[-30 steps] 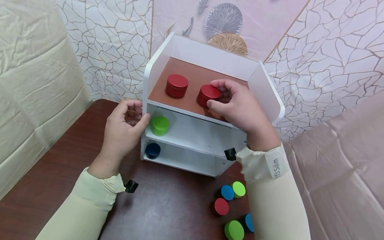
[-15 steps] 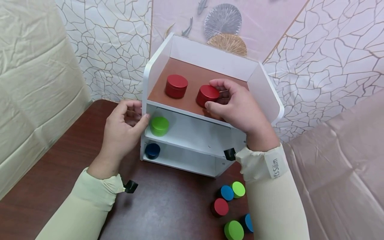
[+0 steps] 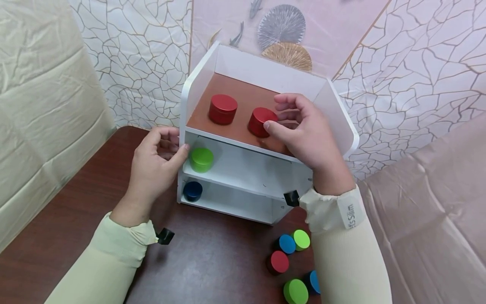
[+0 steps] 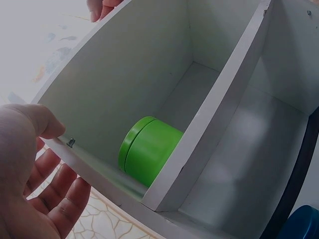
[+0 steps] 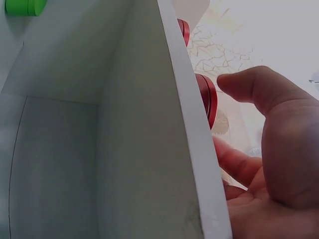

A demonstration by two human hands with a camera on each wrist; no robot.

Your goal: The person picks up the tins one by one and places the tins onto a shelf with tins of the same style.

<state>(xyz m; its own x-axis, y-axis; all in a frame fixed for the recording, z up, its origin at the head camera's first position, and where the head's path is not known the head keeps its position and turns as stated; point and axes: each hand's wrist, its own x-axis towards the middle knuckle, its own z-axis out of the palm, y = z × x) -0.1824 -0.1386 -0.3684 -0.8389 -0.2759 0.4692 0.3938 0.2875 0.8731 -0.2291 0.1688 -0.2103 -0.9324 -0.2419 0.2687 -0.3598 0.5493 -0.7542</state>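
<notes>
A small white shelf unit [image 3: 235,179] with a brown top stands on the table. My left hand [image 3: 156,162] grips the edge of its left side panel, thumb at the front and fingers outside, as the left wrist view [image 4: 37,169] also shows. On the top sit two round red tins, a left one [image 3: 223,109] and a right one [image 3: 260,121]. Beside the right tin is my right hand [image 3: 309,131], fingers spread away from it, thumb close to its lid. The right wrist view shows a gap between thumb and that tin [image 5: 206,97].
A green tin [image 3: 202,159] sits at the left of the middle shelf, a dark blue tin [image 3: 193,191] at the left of the bottom one. On the table at right stand several more tins, among them a red one [image 3: 278,262] and a green one [image 3: 295,291].
My right hand has let go of the right red tin, its fingers opening and shifting right. That tin stays where it was on the top. The left hand has not moved.
</notes>
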